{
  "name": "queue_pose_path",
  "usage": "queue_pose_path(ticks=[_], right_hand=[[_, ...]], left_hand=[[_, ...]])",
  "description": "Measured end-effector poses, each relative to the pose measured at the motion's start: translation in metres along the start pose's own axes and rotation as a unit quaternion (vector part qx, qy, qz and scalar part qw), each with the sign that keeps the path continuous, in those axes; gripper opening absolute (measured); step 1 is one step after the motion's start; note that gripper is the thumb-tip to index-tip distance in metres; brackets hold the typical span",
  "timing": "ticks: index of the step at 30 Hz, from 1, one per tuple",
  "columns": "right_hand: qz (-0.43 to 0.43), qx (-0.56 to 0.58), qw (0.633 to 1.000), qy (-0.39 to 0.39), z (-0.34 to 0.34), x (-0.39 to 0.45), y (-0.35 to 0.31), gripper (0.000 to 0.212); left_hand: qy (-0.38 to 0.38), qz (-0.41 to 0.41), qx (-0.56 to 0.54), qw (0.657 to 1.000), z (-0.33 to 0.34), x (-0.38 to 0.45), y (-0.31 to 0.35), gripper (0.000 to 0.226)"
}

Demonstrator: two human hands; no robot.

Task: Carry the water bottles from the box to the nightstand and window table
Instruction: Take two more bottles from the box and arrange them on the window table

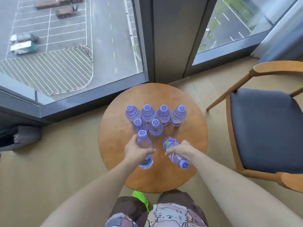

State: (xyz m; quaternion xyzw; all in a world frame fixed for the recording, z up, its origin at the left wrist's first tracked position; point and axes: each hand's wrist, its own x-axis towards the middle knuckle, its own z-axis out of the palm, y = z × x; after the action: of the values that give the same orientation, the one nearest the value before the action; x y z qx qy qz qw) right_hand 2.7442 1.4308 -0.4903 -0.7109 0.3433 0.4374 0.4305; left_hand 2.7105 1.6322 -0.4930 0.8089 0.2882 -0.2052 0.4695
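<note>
Both bare arms are reaching forward and down over the round wooden counter (114, 131). The left hand (135, 152) is wrapping its fingers and thumb around the middle of an upright bottle (145, 150), whose cap is pointing up and whose base is sitting at or just above the counter; I cannot tell which. The right hand (179, 149) is gripping a second bottle (172, 151) that is lying tilted, its cap (184, 164) pointing back toward the person and its base aiming at the window. Just beyond the hands, six more bottles (155, 118) are standing upright on the counter in a tight cluster, four in the far row and two nearer. All look filled with clear water. A wooden chair (265, 128) with a dark seat is standing to the right.
</note>
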Motion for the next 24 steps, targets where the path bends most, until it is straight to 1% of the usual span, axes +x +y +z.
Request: queue_pose_path(ticks=[2, 4, 7, 10, 12, 14, 18, 21, 24], right_hand=[[0.01, 0.043, 0.999, -0.003, -0.002, 0.012, -0.003, 0.066], [0.029, 0.129, 0.991, -0.024, -0.004, 0.022, -0.01, 0.056], [0.052, 0.219, 0.974, -0.04, -0.007, 0.029, -0.025, 0.05], [0.066, 0.338, 0.937, -0.047, -0.008, 0.033, -0.038, 0.04], [0.073, 0.408, 0.909, -0.047, -0.007, 0.034, -0.043, 0.029], [0.079, 0.439, 0.894, -0.042, -0.007, 0.036, -0.047, 0.025], [0.065, 0.456, 0.887, -0.03, -0.004, 0.041, -0.05, 0.029], [0.044, 0.482, 0.875, -0.012, 0.002, 0.041, -0.049, 0.027], [0.048, 0.499, 0.865, -0.015, 0.005, 0.039, -0.043, 0.03]], left_hand=[[-0.004, -0.002, 0.02, 1.0, 0.005, 0.007, 0.002, 0.065], [-0.012, -0.009, 0.029, 0.999, 0.009, 0.013, 0.001, 0.064], [-0.018, -0.003, 0.045, 0.999, 0.013, 0.02, -0.001, 0.063], [-0.019, -0.004, 0.044, 0.999, 0.015, 0.025, -0.002, 0.064], [-0.027, 0.001, 0.051, 0.998, 0.014, 0.026, -0.003, 0.062], [-0.037, 0.007, 0.059, 0.998, 0.012, 0.025, -0.003, 0.064], [-0.049, 0.011, 0.059, 0.997, 0.009, 0.023, -0.01, 0.064], [-0.059, 0.02, 0.067, 0.996, 0.007, 0.023, -0.014, 0.063], [-0.073, 0.034, 0.089, 0.993, 0.004, 0.024, -0.012, 0.066]])
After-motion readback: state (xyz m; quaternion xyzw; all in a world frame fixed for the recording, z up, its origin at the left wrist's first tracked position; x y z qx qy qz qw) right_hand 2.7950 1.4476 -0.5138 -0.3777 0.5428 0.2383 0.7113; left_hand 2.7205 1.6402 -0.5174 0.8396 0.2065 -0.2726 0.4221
